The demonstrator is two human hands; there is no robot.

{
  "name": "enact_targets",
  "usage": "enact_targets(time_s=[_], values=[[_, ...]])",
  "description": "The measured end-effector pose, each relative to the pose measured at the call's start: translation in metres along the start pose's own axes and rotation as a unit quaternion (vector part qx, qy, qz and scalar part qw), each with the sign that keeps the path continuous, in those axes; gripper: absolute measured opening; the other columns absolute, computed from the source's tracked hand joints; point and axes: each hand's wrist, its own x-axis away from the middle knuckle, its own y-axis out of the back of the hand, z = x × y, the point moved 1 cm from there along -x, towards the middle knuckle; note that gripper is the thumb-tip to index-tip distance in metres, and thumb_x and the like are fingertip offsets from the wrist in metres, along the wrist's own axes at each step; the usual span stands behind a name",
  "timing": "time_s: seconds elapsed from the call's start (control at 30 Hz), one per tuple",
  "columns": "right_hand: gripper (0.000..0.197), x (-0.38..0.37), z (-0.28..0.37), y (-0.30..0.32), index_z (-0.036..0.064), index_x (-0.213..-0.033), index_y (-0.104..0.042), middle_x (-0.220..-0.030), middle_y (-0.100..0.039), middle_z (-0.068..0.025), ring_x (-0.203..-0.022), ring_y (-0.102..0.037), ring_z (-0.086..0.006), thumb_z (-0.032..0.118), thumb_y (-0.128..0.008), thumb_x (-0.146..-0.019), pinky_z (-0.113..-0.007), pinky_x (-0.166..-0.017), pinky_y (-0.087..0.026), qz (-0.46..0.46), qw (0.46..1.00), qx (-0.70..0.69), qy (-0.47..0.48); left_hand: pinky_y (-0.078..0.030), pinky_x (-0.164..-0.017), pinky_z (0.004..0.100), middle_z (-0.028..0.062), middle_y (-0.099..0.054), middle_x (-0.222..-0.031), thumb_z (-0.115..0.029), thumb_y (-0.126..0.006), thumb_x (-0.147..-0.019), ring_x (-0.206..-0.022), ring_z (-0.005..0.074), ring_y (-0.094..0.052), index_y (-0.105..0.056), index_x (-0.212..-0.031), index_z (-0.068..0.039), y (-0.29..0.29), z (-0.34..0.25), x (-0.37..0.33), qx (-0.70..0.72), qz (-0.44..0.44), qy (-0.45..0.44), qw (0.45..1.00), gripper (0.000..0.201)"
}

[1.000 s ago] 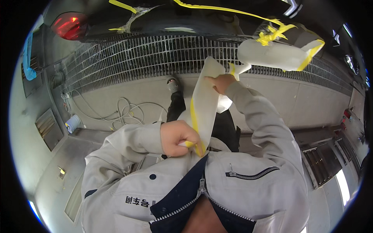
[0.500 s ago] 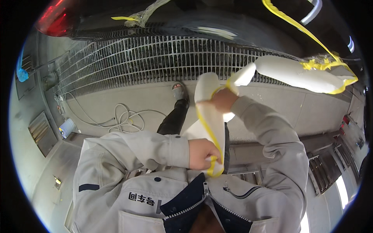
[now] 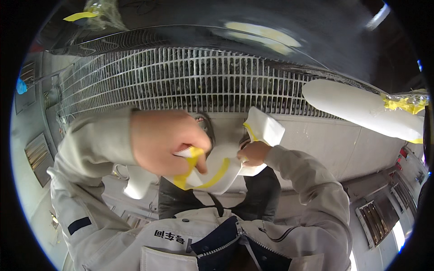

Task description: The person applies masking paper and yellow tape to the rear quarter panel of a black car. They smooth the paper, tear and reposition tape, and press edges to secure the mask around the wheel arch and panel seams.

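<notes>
The white sheet with yellow tape along its edge hangs between the two hands, the left hand pinching a taped end and the right hand gripping it farther along. Past them, a pale floor meets a metal grate, beyond which curves a glossy dark panel, another white strip hanging at right. The left hand, blurred, is nearer the camera with fingers curled; the right sleeve angles inward.
</notes>
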Motion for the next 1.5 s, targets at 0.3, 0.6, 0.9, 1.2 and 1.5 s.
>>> enact_targets(time_s=[0.3,0.6,0.9,1.2,1.5], values=[[0.078,0.012,-0.112,0.022,0.0205,-0.164,-0.055,-0.122,-0.081,-0.0211,-0.114,-0.077,-0.0434,0.048,-0.081,-0.096,-0.057,-0.104,-0.059,-0.078,0.99,-0.085,-0.08,-0.055,-0.05,0.0317,0.0049,-0.087,-0.11,-0.001,-0.069,-0.073,-0.055,0.0165,-0.067,-0.07,-0.082,-0.008,0.015,0.035,-0.017,-0.312,-0.026,-0.119,0.942,0.012],[0.078,-0.092,-0.018,0.041,0.0248,-0.163,-0.059,-0.107,-0.083,-0.0185,-0.094,-0.08,-0.0441,0.059,-0.079,-0.096,-0.053,-0.089,-0.063,-0.043,0.979,-0.008,0.201,-0.056,-0.059,0.0305,0.0169,-0.085,-0.107,0.008,-0.058,-0.074,-0.072,0.0204,-0.075,-0.057,-0.074,-0.004,0.024,0.106,-0.025,-0.287,-0.302,-0.106,0.903,0.013],[0.03,-0.097,-0.046,0.055,0.0189,-0.112,-0.088,-0.102,-0.083,-0.0103,-0.099,-0.079,-0.0342,0.044,-0.077,-0.1,-0.049,-0.086,-0.062,-0.194,0.981,0.021,0.026,-0.055,-0.081,0.0237,0.0191,-0.083,-0.127,0.011,-0.046,-0.097,-0.088,0.0107,-0.071,-0.058,-0.097,0.0,-0.023,0.153,0.057,-0.333,-0.661,-0.189,0.646,0.017],[0.033,-0.103,-0.07,0.06,0.0171,-0.109,-0.09,-0.105,-0.085,-0.0101,-0.104,-0.08,-0.0323,0.046,-0.085,-0.094,-0.047,-0.091,-0.062,-0.328,0.94,0.095,-0.019,-0.062,-0.087,0.0268,0.0197,-0.08,-0.137,0.001,-0.056,-0.11,-0.093,0.0114,-0.076,-0.064,-0.109,0.002,-0.025,0.14,0.095,-0.284,-0.691,-0.24,0.62,0.008],[0.037,-0.075,-0.118,0.074,0.0143,-0.103,-0.09,-0.103,-0.08,-0.0103,-0.098,-0.077,-0.031,0.05,-0.088,-0.093,-0.046,-0.087,-0.061,-0.391,0.913,0.07,-0.097,-0.066,-0.091,0.0276,0.0145,-0.077,-0.146,-0.011,-0.065,-0.113,-0.099,0.0124,-0.08,-0.073,-0.127,0.0,0.006,0.15,0.159,-0.3,-0.717,-0.226,0.587,0.019]])
